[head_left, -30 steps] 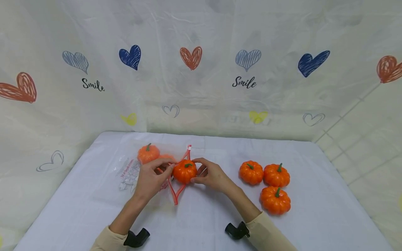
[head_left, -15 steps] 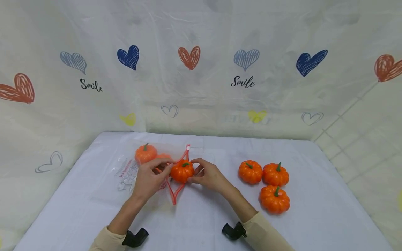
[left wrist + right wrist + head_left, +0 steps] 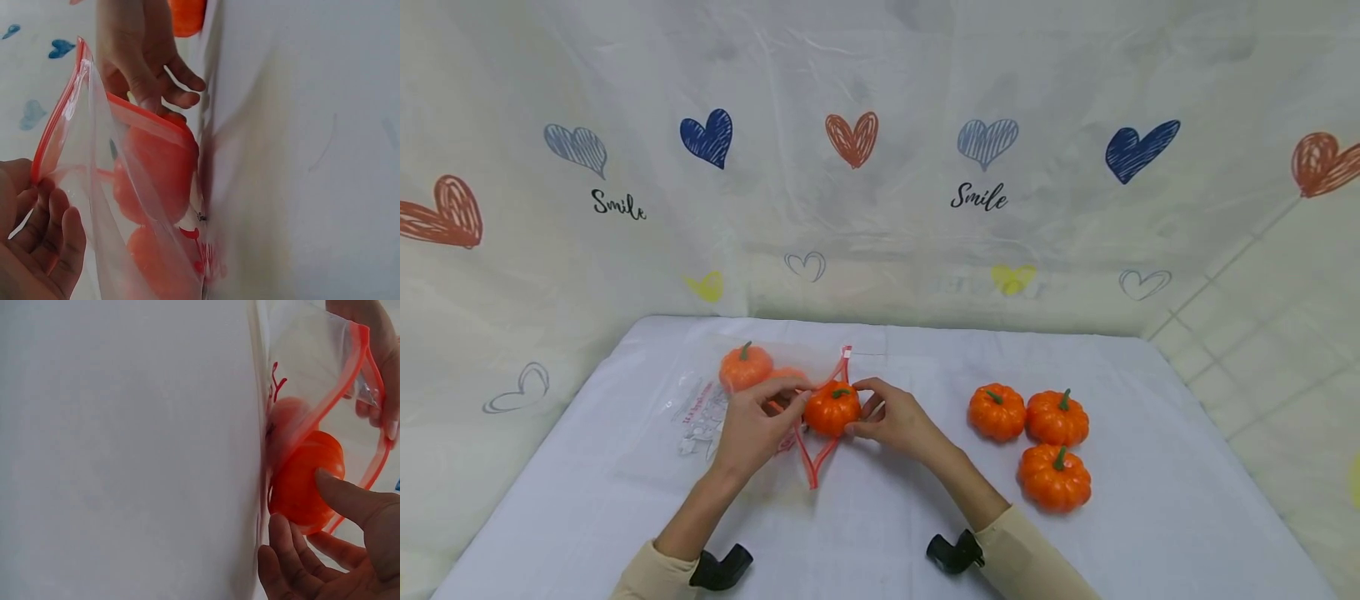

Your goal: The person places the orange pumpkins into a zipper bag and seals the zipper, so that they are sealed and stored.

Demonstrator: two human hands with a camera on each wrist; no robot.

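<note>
A clear zip bag [image 3: 811, 467] with a red-edged mouth lies at the left of the table, its mouth spread toward the right. My left hand [image 3: 752, 429] pinches the red upper edge of that mouth, plainest in the left wrist view [image 3: 37, 237]. With thumb and fingers, my right hand [image 3: 898, 421] grips a small orange pumpkin [image 3: 832, 410] with a green stem at the opening. In the right wrist view the pumpkin [image 3: 309, 487] sits partly inside the mouth. Two more pumpkins show through the plastic, one [image 3: 745, 367] whole and one [image 3: 788, 379] partly covered by my left hand.
Three orange pumpkins stand grouped on the white cloth to the right: one [image 3: 997, 412] at the left, one [image 3: 1057, 418] behind, one [image 3: 1055, 477] nearest. A curtain [image 3: 880, 208] printed with hearts hangs behind the table. Black wrist cameras [image 3: 722, 568] sit by both sleeves.
My right hand and the pumpkin have moved slightly left, into the bag's mouth. The left hand keeps its pinch on the edge. The whole head view has shifted a little.
</note>
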